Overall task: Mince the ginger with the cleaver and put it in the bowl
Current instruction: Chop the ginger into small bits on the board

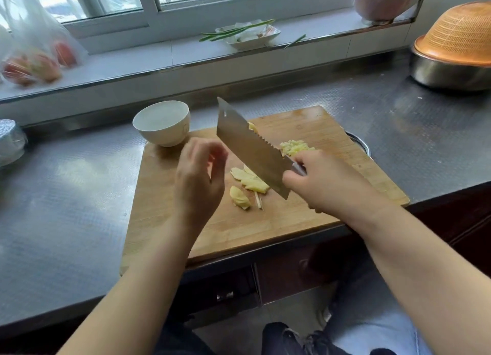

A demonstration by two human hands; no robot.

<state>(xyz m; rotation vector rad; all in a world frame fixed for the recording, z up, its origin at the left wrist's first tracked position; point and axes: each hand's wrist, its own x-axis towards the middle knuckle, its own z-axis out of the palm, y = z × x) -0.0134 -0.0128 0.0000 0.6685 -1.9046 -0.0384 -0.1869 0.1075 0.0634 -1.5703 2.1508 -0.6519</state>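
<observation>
My right hand grips the handle of a steel cleaver, blade raised and tilted above the wooden cutting board. A small heap of minced ginger lies on the board behind the blade. Several ginger slices lie in the middle of the board, partly under the blade. My left hand hovers left of the cleaver with fingers loosely curled, holding nothing. A white bowl stands at the board's far left corner; its inside looks bare.
The board sits on a grey metal counter. An orange basket on a steel basin is at the right. A plate with green onions and a bag of tomatoes rest on the window ledge.
</observation>
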